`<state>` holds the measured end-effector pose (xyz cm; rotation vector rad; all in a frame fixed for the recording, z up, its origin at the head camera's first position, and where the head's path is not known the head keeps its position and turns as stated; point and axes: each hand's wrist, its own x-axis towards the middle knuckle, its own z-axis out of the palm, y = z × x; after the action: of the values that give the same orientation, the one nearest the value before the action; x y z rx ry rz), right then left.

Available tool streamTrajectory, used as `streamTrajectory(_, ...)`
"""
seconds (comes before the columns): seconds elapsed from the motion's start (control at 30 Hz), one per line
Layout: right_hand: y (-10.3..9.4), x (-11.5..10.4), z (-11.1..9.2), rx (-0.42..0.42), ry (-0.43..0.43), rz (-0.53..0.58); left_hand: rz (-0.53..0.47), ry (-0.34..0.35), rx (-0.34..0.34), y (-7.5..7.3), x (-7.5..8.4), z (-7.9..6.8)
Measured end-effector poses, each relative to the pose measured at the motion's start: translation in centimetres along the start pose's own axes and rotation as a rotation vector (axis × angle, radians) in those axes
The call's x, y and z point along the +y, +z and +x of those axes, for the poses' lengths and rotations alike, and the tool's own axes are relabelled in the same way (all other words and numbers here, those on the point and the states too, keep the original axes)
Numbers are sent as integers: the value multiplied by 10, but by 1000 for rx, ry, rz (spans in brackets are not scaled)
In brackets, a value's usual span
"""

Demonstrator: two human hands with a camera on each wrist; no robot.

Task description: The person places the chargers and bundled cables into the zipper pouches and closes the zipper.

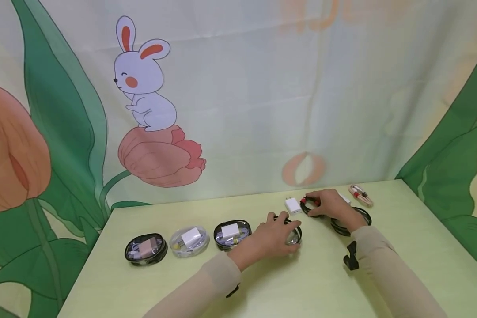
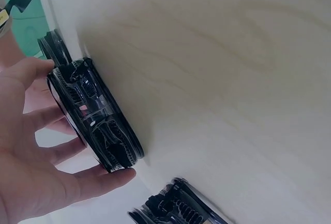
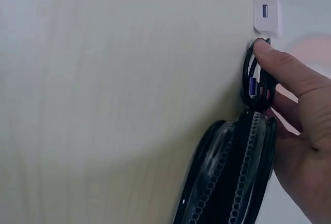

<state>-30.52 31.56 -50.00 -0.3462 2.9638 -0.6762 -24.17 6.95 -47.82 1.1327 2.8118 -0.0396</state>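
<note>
My left hand [image 1: 271, 236] grips a clear, black-rimmed oval zip case [image 1: 293, 237] over its top, thumb and fingers spread around its edge; the left wrist view shows this case [image 2: 98, 113] from the side. Further right, a coiled black charging cable [image 1: 304, 207] with red on it is pinched in my right hand [image 1: 335, 206]. In the right wrist view the thumb lies on the coil [image 3: 248, 79], whose USB plug [image 3: 253, 87] faces the camera. Beyond the coil lies a white charger plug [image 1: 293, 206]. Another black-rimmed case [image 1: 366, 216] sits beneath my right wrist.
Left on the table [image 1: 175, 287] stand three oval cases with chargers and cables inside: a black-rimmed one [image 1: 135, 255], a clear one [image 1: 200, 247] and another black-rimmed one [image 1: 221, 243]. At the back right lie a pink cable [image 1: 361, 197] and a partly hidden white plug [image 1: 345, 198].
</note>
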Motion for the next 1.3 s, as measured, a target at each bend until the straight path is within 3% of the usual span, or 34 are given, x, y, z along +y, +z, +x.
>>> streamTrajectory(0.2,1,-6,0,-34,5,-40,-7,3,7,0,0,1)
streamTrajectory(0.4,3,-8,-2,-9,-15,-66,-21,7,6,2,0,1)
streamTrajectory(0.67,3,-5,-5,68,-3,17,-30,37,44,2,-2,-1)
streamTrajectory(0.97,-3,-1,-7,92,13,86,-54,96,83,4,-7,-1)
streamTrajectory(1.3,-9,-7,-10,112,27,131,-99,98,141,4,-6,-5)
